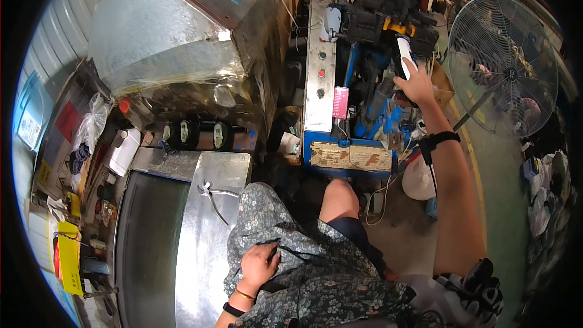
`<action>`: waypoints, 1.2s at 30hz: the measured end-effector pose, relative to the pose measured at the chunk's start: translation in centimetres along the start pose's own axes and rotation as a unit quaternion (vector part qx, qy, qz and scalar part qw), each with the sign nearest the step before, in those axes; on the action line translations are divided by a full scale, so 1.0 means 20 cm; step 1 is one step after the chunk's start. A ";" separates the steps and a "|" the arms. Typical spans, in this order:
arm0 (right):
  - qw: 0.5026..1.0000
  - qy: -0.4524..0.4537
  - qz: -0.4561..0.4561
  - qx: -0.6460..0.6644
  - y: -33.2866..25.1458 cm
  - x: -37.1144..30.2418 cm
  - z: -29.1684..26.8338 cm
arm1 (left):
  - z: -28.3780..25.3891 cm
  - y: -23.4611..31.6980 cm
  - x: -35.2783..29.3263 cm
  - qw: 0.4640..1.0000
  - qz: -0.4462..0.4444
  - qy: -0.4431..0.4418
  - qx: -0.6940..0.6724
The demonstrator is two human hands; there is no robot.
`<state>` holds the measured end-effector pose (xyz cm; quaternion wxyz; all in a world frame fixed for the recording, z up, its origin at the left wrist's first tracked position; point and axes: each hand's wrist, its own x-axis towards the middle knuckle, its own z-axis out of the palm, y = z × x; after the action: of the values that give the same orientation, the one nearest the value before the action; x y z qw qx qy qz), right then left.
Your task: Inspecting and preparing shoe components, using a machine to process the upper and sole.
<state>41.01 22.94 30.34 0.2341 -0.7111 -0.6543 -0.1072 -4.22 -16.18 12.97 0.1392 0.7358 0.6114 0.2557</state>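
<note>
My right hand [418, 84] reaches out to the machine [388, 24] ahead and grips the near end of a long, narrow white-faced piece [404, 50] with dark sides. Its thumb lies left of the piece and its fingers right; the far end sits under a yellow-orange part [398, 27] of the machine. I cannot tell the piece's exact kind. On the dark floral cloth [291, 231] over my lap rests my left hand [258, 265], fingers curled. Something dark shows between thumb and fingers, perhaps a fold of that cloth.
Left of the machine runs a metal control panel [320, 73] with buttons. A large caged fan [504, 67] stands at the right. Several dark rounded items with pale green tops [218, 136] line a shelf under a metal hood [164, 30]. A dark belt [152, 243] lies beside a metal plate.
</note>
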 end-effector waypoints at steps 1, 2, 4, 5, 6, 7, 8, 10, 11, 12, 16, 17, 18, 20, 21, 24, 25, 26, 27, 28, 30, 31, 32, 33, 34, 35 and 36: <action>1.000 -0.002 0.002 0.001 -0.01 0.00 0.01 | -0.01 0.01 0.01 1.000 0.000 -0.001 0.004; 1.000 0.010 -0.001 -0.001 -0.02 0.01 0.01 | -0.01 0.01 0.01 1.000 0.000 -0.001 0.008; 1.000 0.027 -0.005 0.001 -0.01 0.03 0.02 | 0.00 -0.01 0.02 1.000 0.008 0.006 0.002; 1.000 0.025 0.000 0.011 0.00 0.05 0.02 | 0.01 -0.02 0.03 1.000 0.016 0.014 -0.005; 1.000 0.022 0.004 0.021 0.01 0.07 0.02 | 0.01 -0.02 0.01 1.000 0.011 0.003 -0.016; 1.000 0.013 0.021 0.007 -0.02 0.09 0.03 | 0.01 -0.03 0.00 1.000 0.011 0.007 -0.018; 1.000 0.003 0.026 -0.004 -0.03 0.11 0.02 | 0.01 -0.02 0.00 1.000 0.000 0.001 -0.023; 0.999 0.000 0.031 -0.011 -0.04 0.19 0.01 | 0.03 0.01 0.00 0.999 -0.027 -0.003 -0.020; 0.999 -0.011 0.040 -0.005 -0.04 0.22 0.02 | 0.05 0.01 -0.01 0.999 -0.029 0.011 -0.014; 0.999 -0.023 0.049 0.000 -0.03 0.25 0.03 | 0.05 0.00 -0.01 0.999 -0.028 0.019 -0.007; 0.995 -0.060 0.079 0.008 -0.06 0.38 0.02 | 0.05 0.01 0.00 0.999 -0.028 0.026 0.011; 0.995 -0.060 0.081 0.011 -0.06 0.41 0.01 | 0.05 0.00 0.00 0.999 -0.033 0.019 0.010; 0.994 -0.068 0.090 -0.001 -0.07 0.43 -0.01 | 0.07 -0.02 -0.01 0.999 -0.034 0.012 0.022; 0.992 -0.082 0.100 -0.010 -0.09 0.44 -0.05 | 0.08 -0.03 0.01 0.999 -0.030 0.020 0.025; 0.991 -0.081 0.103 -0.009 -0.10 0.44 -0.05 | 0.09 -0.04 0.02 0.999 -0.030 0.027 0.019; 0.992 -0.078 0.099 0.018 -0.10 0.45 -0.06 | 0.09 -0.03 0.04 0.998 -0.038 0.034 0.036; 0.992 -0.077 0.101 0.014 -0.09 0.45 -0.08 | 0.09 -0.03 0.05 0.998 -0.034 0.032 0.032; 0.992 -0.074 0.097 0.018 -0.08 0.46 -0.09 | 0.09 -0.03 0.06 0.998 -0.034 0.036 0.031; 0.993 -0.072 0.092 0.022 -0.07 0.47 -0.10 | 0.09 -0.03 0.07 0.998 -0.033 0.040 0.030; 0.994 -0.067 0.087 0.022 -0.08 0.47 -0.11 | 0.09 -0.03 0.07 0.998 -0.034 0.038 0.029; 0.993 -0.073 0.086 0.018 -0.09 0.50 -0.12 | 0.09 -0.02 0.07 0.998 -0.035 0.035 0.039; 0.993 -0.075 0.085 0.014 -0.09 0.51 -0.12 | 0.08 -0.03 0.07 0.998 -0.035 0.034 0.038; 0.993 -0.077 0.084 0.014 -0.09 0.53 -0.13 | 0.08 -0.03 0.07 0.998 -0.032 0.040 0.034; 0.993 -0.078 0.085 0.013 -0.09 0.53 -0.13 | 0.08 -0.04 0.07 0.998 -0.029 0.046 0.030; 0.992 -0.089 0.089 0.022 -0.09 0.55 -0.13 | 0.08 -0.04 0.07 0.998 -0.028 0.047 0.029; 0.990 -0.100 0.094 0.030 -0.09 0.56 -0.14 | 0.08 -0.04 0.07 0.998 -0.027 0.042 0.032; 0.990 -0.098 0.093 0.030 -0.09 0.57 -0.14 | 0.08 -0.05 0.07 0.998 -0.026 0.038 0.034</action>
<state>41.12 31.67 38.39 0.1988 -0.7688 -0.6078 0.0050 -3.86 -14.39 11.40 0.0974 0.7135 0.6438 0.2586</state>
